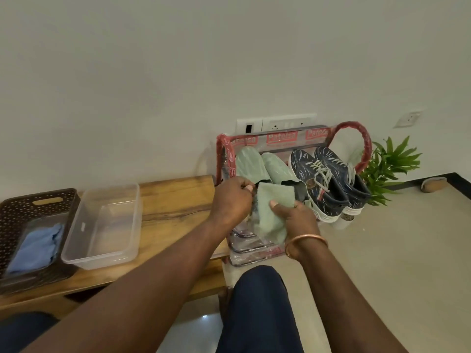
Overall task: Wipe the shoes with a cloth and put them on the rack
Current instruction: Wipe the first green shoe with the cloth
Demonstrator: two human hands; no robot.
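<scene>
Bench (175, 200): wooden, left of the rack. It carries a brown basket (15, 207) with a blue cloth (38, 245) in it and a clear tub (112, 190).
Rack (353, 128): stands on the floor against the wall, wrapped in plastic film. The film looks slick, so soles may slide on it.
Navy sneakers (328, 174): a pair on the rack's top shelf, right side, toes to the wall. The rubber soles are probably stiff and the uppers give, so I would grip at the heel collar or the sole edge.
Green shoes (254, 164): a pair on the same shelf, left side. These are soft slip-ons that look light and would fold if pinched at the toe. The heel rim is the best hold.
Green cloth (274, 200): limp terry that hangs between both hands in front of the green shoes' heels. It bunches easily, so a wad in the palm suits wiping.
Right hand (298, 220): its fingers clasp the cloth, thumb on top.
Left hand (232, 197): its fingers are curled and seem to pinch the cloth's left edge, close by a green heel.
</scene>
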